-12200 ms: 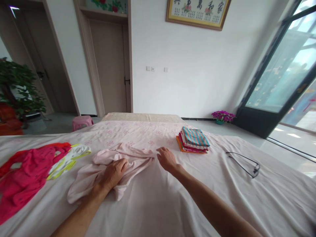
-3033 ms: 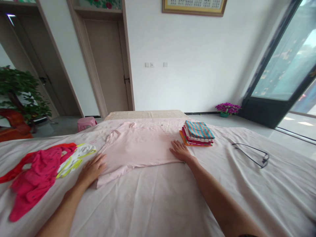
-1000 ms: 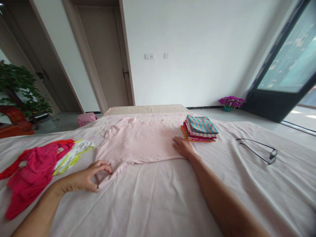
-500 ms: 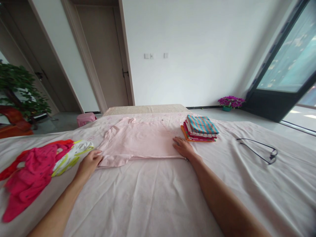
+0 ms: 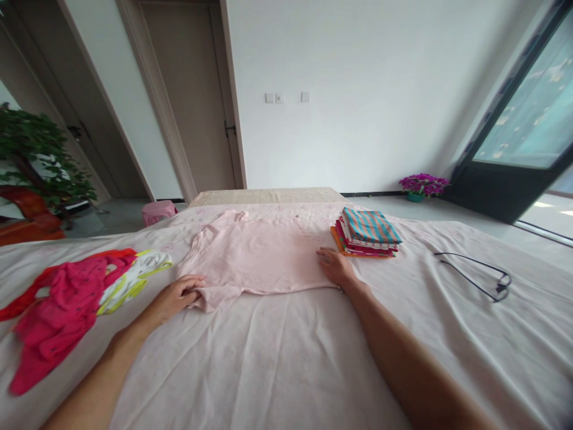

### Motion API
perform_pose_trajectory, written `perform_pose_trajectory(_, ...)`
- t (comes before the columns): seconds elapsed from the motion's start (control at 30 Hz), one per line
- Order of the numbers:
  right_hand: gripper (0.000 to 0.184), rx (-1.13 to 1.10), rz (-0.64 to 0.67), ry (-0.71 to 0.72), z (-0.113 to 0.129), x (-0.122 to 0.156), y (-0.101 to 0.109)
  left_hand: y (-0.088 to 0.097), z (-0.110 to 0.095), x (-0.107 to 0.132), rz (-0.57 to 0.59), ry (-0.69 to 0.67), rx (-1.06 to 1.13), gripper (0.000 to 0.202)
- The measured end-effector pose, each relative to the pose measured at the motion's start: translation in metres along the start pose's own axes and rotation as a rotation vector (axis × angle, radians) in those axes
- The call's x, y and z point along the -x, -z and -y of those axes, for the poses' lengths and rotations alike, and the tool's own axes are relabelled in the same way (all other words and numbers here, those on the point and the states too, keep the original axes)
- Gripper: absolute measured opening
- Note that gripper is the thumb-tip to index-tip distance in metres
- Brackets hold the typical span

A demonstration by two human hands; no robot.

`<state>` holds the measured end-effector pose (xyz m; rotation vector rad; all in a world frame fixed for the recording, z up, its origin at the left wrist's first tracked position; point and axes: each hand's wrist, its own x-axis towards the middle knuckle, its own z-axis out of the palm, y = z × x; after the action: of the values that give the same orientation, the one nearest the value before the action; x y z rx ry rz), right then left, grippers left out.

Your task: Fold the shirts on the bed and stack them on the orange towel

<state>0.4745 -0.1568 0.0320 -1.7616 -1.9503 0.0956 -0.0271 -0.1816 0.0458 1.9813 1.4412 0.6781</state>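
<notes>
A pale pink T-shirt (image 5: pixel 264 254) lies spread sideways on the bed, its neck and sleeves to the left and its hem to the right. My left hand (image 5: pixel 176 295) is closed on the near sleeve, fingers curled over the cloth, which bunches beside them. My right hand (image 5: pixel 338 269) rests with outstretched fingers on the shirt's hem end, pressing it lightly against the sheet. Just beyond that hand stands a stack of folded clothes (image 5: pixel 373 227), a blue-and-orange striped piece on top.
Crumpled red, hot pink and white-yellow clothes (image 5: pixel 67 304) lie at the left. Black-framed glasses (image 5: pixel 499 283) rest on the creased sheet (image 5: pixel 277 358) at the right. Beyond the bed are a pink stool (image 5: pixel 159 212), a door (image 5: pixel 188 95) and a pot of purple flowers (image 5: pixel 423 185).
My left hand has moved right, bringing the near sleeve inward so that it bunches toward the shirt's body. My right hand stays on the hem end. The view has shifted slightly.
</notes>
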Motion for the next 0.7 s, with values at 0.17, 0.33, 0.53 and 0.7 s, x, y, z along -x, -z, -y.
perform_pose_trajectory(0.17, 0.024, -0.004, 0.224, 0.116, 0.037, 0.004, 0.029, -0.002, -0.006, 0.002, -0.078, 0.099, 0.023, 0.049)
perform_pose_trajectory(0.33, 0.034, 0.023, 0.494, 0.365, 0.055, 0.017, 0.056, 0.001, -0.019, 0.007, -0.12, 0.067, -0.037, 0.044)
perform_pose_trajectory(0.53, 0.031, 0.124, 0.402, 0.402, 0.046, 0.022, 0.064, 0.009, -0.017, -0.007, -0.11, 0.041, -0.019, 0.044)
perform_pose_trajectory(0.7, 0.026, 0.006, 0.5, 0.268, 0.04, -0.032, 0.064, 0.026, -0.026, -0.051, -0.21, 0.034, 0.014, 0.047)
